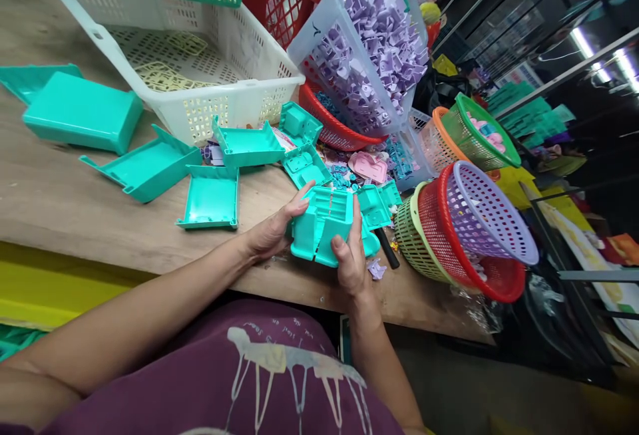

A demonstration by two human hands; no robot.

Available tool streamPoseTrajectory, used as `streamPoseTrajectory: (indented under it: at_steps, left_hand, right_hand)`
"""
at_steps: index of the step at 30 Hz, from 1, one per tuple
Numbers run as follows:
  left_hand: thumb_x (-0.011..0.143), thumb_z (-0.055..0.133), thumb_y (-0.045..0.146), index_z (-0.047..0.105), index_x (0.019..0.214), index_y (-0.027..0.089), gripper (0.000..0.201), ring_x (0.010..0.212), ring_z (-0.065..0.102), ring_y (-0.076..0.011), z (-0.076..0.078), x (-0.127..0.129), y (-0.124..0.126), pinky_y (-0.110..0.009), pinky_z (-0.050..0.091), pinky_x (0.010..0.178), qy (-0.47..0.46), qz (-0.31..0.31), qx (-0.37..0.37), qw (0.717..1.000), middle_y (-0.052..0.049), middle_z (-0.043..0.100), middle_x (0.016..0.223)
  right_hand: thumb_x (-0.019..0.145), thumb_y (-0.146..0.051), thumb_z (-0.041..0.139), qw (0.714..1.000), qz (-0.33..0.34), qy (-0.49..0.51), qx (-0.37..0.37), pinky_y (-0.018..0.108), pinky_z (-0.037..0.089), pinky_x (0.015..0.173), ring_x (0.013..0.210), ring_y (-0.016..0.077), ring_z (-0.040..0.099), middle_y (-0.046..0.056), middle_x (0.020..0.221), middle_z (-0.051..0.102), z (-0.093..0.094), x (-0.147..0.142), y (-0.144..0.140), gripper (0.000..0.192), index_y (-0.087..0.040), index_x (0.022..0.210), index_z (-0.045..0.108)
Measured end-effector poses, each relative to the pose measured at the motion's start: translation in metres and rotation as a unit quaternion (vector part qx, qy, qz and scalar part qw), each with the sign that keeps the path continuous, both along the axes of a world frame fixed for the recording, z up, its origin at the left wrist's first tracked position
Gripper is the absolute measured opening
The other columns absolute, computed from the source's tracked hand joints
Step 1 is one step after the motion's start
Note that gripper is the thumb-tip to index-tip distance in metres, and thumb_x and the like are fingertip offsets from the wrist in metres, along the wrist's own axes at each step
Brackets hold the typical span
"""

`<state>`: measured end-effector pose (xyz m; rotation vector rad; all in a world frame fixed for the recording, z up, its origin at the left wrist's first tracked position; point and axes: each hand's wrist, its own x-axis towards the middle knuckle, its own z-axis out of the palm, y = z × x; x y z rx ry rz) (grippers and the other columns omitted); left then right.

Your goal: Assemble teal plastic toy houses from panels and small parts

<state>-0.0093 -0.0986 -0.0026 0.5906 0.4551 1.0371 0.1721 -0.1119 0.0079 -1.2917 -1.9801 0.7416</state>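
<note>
1. The head view looks from above a purple printed fabric shirt (200, 382), forward and down
2. It faces a flat brown wooden surface (154, 235), whose front edge slants down toward the right
3. The bare left hand (274, 227) and bare right hand (352, 263) lie close, near mid-frame; a glowing white straight lamp (590, 55) shows farther off, upper right

Lane over brown wooden tabletop (150, 232) near left, shallow turquoise plastic trays (210, 197) blocking far, boxy turquoise piece (325, 217) right, round plastic baskets (433, 222) farther right
</note>
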Motion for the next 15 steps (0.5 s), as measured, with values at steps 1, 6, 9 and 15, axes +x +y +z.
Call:
streamPoseTrajectory:
  at_steps: [1,6,9,15]
  left_hand:
    - [0.088,0.054,0.052,0.011,0.158,0.038,0.083,0.141,0.042,-0.0324,0.001,0.000,0.000,-0.056,0.031,0.118,0.001,0.002,0.001,1.000,-0.003,0.038,0.159]
    - [0.087,0.058,0.054,0.012,0.158,0.036,0.086,0.141,0.041,-0.0324,0.004,0.002,-0.001,-0.056,0.030,0.119,0.002,0.008,-0.002,1.000,-0.004,0.040,0.158]
    - [0.086,0.059,0.054,0.012,0.157,0.037,0.086,0.142,0.041,-0.0321,-0.002,0.002,0.003,-0.055,0.029,0.119,-0.008,-0.005,0.000,1.000,-0.004,0.041,0.157]
    - [0.080,0.067,0.052,0.015,0.157,0.036,0.095,0.145,0.034,-0.0351,-0.007,0.002,-0.007,-0.056,0.024,0.121,0.032,0.026,0.093,0.995,-0.004,0.044,0.155]
  right_hand:
    - [0.091,-0.075,0.034,1.000,-0.002,0.017,-0.003,0.062,0.017,0.121,0.152,0.0326,0.016,0.011,0.164,0.018,0.001,-0.001,-0.001,0.091,-0.024,0.159,0.001]
    - [0.089,-0.076,0.035,1.000,-0.017,0.014,-0.012,0.063,0.011,0.122,0.153,0.0335,0.009,0.010,0.165,0.013,0.004,-0.006,-0.002,0.093,-0.024,0.159,0.002]
    - [0.090,-0.075,0.036,0.999,-0.036,-0.026,-0.016,0.065,0.007,0.121,0.153,0.0347,0.000,0.010,0.166,0.005,0.000,-0.008,-0.006,0.096,-0.023,0.159,-0.004]
    - [0.091,-0.070,0.038,0.997,-0.047,-0.043,0.050,0.078,0.020,0.112,0.151,0.0430,0.003,0.008,0.167,0.002,-0.014,-0.009,-0.028,0.091,-0.030,0.159,-0.007]
